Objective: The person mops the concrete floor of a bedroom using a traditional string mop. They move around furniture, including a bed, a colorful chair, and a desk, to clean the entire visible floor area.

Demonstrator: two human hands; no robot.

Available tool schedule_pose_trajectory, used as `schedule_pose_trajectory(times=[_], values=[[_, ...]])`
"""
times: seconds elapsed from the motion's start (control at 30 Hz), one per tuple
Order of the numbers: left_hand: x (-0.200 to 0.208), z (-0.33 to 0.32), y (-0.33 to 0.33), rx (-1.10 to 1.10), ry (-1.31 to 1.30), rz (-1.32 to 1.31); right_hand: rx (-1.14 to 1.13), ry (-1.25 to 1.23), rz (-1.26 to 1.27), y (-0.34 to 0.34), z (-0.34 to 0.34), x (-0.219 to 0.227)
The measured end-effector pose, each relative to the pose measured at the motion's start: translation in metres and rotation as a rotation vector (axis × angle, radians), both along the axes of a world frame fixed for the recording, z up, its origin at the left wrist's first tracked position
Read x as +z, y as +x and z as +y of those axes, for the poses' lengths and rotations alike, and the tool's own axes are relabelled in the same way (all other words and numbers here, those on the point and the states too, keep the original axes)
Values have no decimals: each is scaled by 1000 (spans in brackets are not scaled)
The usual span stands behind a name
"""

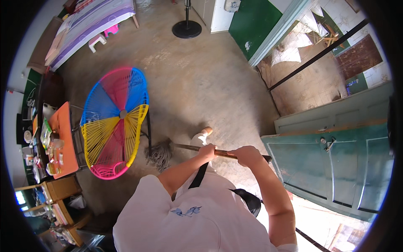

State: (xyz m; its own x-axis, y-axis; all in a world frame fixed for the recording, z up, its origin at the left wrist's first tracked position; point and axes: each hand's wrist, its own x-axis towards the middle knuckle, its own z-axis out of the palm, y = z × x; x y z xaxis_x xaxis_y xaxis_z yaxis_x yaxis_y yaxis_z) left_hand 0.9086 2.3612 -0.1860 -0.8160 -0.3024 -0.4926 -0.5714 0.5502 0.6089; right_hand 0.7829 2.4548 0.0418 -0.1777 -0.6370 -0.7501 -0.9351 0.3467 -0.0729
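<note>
Both my hands grip the wooden handle of a string mop (160, 156). My left hand (207, 153) is wrapped round the middle of the handle. Farther right, my right hand (247, 156) closes round it near its dark end. The handle runs across in front of my body, and the grey strands lie on the concrete floor (180, 84) to my left. The mop head lies by the legs of a round-backed chair (123, 113) woven with pink, blue and yellow cords.
An orange table (67, 140) cluttered with small items stands at the left, a wooden shelf (63, 190) nearer. A bed (96, 25) and a small white stool (97, 41) are far left. A black fan base (187, 29) stands ahead. A green door (327, 164) stands at the right.
</note>
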Motion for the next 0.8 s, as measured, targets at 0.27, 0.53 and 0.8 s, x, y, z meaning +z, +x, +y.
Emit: schedule_pose_trajectory(times=[0.27, 0.53, 0.8], values=[[-3, -102, -142, -149, -82, 13, -215, -131, 82, -99, -67, -7], [-28, -144, -230, -338, -217, 67, -591, -41, -4, -144, -83, -59], [-51, -77, -228, -570, -180, 187, -913, 29, -151, -114, -9, -66]])
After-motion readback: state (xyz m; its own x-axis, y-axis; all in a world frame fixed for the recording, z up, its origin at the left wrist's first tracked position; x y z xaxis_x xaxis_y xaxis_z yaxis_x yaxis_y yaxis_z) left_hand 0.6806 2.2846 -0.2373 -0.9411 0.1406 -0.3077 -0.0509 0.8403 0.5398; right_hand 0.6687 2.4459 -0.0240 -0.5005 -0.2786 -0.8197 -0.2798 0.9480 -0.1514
